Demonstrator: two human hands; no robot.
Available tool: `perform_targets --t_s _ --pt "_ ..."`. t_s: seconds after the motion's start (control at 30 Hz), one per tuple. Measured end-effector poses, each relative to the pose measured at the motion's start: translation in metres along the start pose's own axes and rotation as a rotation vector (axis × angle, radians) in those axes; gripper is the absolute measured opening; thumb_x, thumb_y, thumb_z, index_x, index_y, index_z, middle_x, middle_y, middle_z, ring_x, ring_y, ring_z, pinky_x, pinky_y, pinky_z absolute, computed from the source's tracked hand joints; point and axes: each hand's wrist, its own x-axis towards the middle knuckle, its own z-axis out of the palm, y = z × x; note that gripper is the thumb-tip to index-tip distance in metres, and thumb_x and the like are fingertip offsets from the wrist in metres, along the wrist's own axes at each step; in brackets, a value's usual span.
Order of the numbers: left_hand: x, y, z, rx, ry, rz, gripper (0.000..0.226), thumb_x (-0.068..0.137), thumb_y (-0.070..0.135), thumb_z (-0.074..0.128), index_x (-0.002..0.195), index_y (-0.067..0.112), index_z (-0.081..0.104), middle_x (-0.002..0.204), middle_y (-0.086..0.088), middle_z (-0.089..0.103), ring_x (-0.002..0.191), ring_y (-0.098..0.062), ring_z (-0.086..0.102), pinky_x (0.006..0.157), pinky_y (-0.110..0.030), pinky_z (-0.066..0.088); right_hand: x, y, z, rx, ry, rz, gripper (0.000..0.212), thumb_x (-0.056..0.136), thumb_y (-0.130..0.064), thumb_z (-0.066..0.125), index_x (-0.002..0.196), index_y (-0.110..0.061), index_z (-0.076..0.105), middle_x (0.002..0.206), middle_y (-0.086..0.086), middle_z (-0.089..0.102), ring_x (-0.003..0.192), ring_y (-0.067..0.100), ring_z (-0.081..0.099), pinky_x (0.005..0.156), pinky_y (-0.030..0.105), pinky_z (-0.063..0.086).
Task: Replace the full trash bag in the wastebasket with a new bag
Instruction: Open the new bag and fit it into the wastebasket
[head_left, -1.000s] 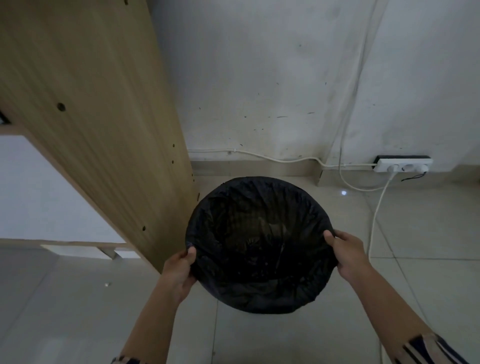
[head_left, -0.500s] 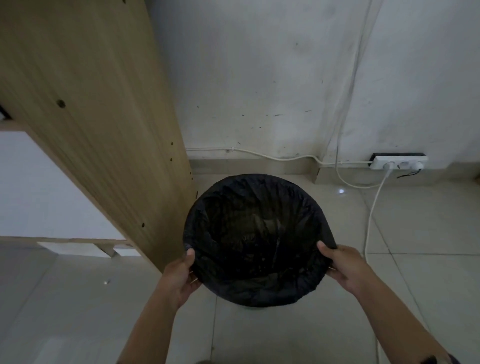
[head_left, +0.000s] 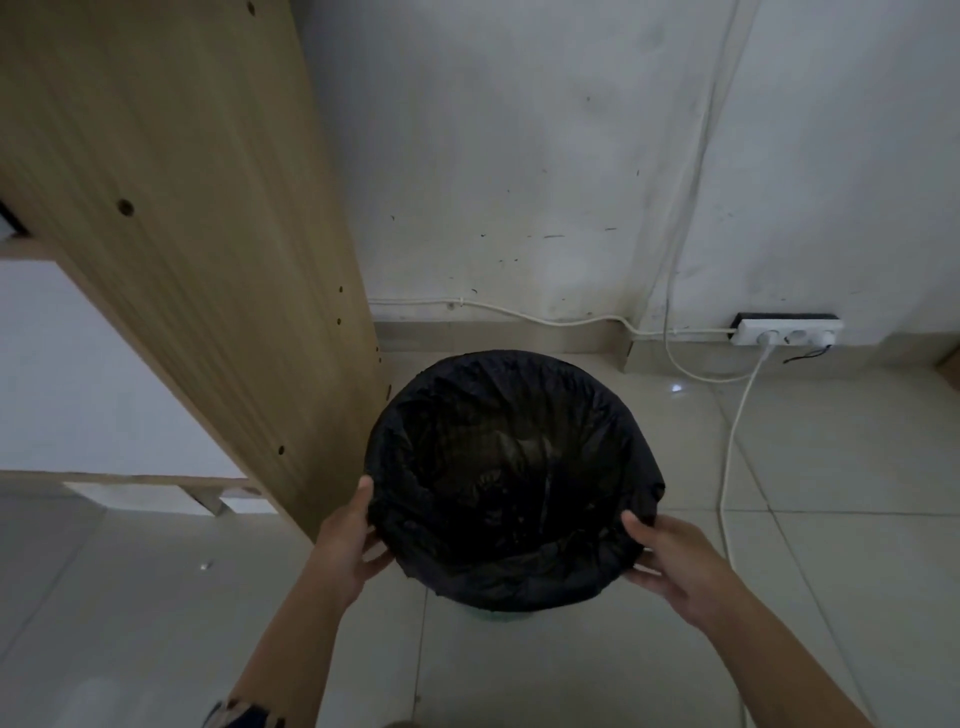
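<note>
Hands slid nearer along rim | left hand (head_left: 349, 540), right hand (head_left: 675, 564) gripping trash bag (head_left: 511, 577)

We see only our two forearms and hands, both bare from wrist to well up the arm, with no watch, ring or glove on the left hand (head_left: 347, 545) or the right hand (head_left: 675, 569). At the bottom edge, on our left arm, a bit of sleeve (head_left: 244, 716) shows, dark with paler stripes running across it, pushed up near the elbow. Our right arm leaves the picture at the lower right corner with no cloth visible on it.
</note>
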Motion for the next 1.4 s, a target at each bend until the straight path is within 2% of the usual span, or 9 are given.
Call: perform_targets --t_s 0.1,0.23,0.37,0.47,0.57,0.7,0.93,1.2,1.4 --pt "0.005 0.002 0.002 -0.071 -0.009 0.021 0.03 0.094 0.022 0.048 0.117 0.004 0.053 0.121 -0.011 0.057 0.101 -0.027 0.055 0.087 -0.039 0.043 0.004 -0.004 0.001 0.013 0.056 -0.024 0.024 0.092 -0.008 0.05 0.113 0.004 0.054 0.106 0.017 0.06 0.092 0.03 0.057 0.076 0.039 0.046" --pt "-0.007 -0.002 0.002 -0.07 -0.072 -0.035 0.013 0.096 0.015 0.044 0.097 0.008 0.055 0.098 -0.006 0.058 0.079 -0.017 0.053 0.088 -0.035 0.038 0.01 -0.012 0.002 -0.024 0.099 -0.04 0.027 0.092 -0.008 0.05 0.113 0.008 0.054 0.108 0.019 0.059 0.097 0.03 0.055 0.069 0.034 0.048" --pt "-0.017 -0.012 -0.006 -0.067 -0.113 -0.113 0.009 0.093 0.012 0.049 0.086 0.012 0.055 0.091 -0.005 0.058 0.083 -0.018 0.053 0.08 -0.039 0.043 0.012 -0.023 -0.001 -0.017 0.117 -0.085 0.029 0.091 -0.01 0.052 0.116 0.006 0.053 0.106 0.015 0.059 0.09 0.026 0.055 0.068 0.032 0.044" --pt "-0.02 -0.013 -0.01 -0.055 -0.097 -0.133 0.005 0.089 0.014 0.055 0.085 0.011 0.057 0.09 -0.008 0.058 0.083 -0.02 0.054 0.074 -0.039 0.047 0.009 -0.02 -0.001 -0.052 0.135 -0.122 0.035 0.09 -0.025 0.054 0.118 -0.003 0.054 0.112 0.014 0.06 0.097 0.026 0.056 0.073 0.033 0.044" --pt "-0.011 -0.004 -0.011 0.026 -0.056 -0.084 0.026 0.087 0.037 0.057 0.097 0.014 0.059 0.098 -0.006 0.058 0.09 -0.021 0.055 0.081 -0.039 0.045 0.0 -0.007 0.0 -0.094 0.11 -0.075 0.038 0.089 -0.041 0.051 0.113 -0.011 0.055 0.111 0.007 0.059 0.106 0.028 0.054 0.089 0.042 0.044" --pt "0.003 0.008 -0.005 0.006 -0.064 -0.045 0.043 0.09 0.041 0.051 0.122 0.012 0.052 0.121 -0.008 0.056 0.111 -0.026 0.052 0.085 -0.038 0.044 -0.005 0.008 0.004 0.007 0.086 -0.034 0.032 0.092 -0.025 0.052 0.117 -0.006 0.051 0.107 0.011 0.059 0.097 0.03 0.057 0.083 0.042 0.045" --pt "0.007 0.01 -0.003 -0.048 -0.105 -0.043 0.03 0.095 0.014 0.046 0.123 0.004 0.051 0.121 -0.011 0.055 0.105 -0.025 0.051 0.09 -0.038 0.04 0.002 0.0 0.007 0.031 0.164 -0.089 0.027 0.091 -0.008 0.052 0.116 0.003 0.05 0.121 0.024 0.056 0.098 0.032 0.055 0.087 0.046 0.045" --pt "0.006 0.013 -0.017 0.13 -0.146 -0.154 0.003 0.087 0.013 0.053 0.086 0.011 0.055 0.088 -0.007 0.053 0.078 -0.019 0.051 0.069 -0.033 0.045 0.012 -0.012 -0.001 -0.043 0.181 -0.125 0.025 0.092 -0.008 0.05 0.115 0.003 0.052 0.108 0.018 0.058 0.095 0.03 0.055 0.086 0.044 0.044" --pt "0.03 0.051 0.009 0.411 0.027 0.206 0.051 0.088 0.047 0.05 0.124 0.011 0.052 0.121 -0.004 0.057 0.107 -0.022 0.053 0.093 -0.037 0.043 0.016 -0.014 -0.002 -0.095 0.178 -0.143 0.02 0.093 -0.008 0.049 0.11 0.001 0.054 0.103 0.014 0.058 0.093 0.029 0.055 0.082 0.042 0.045"
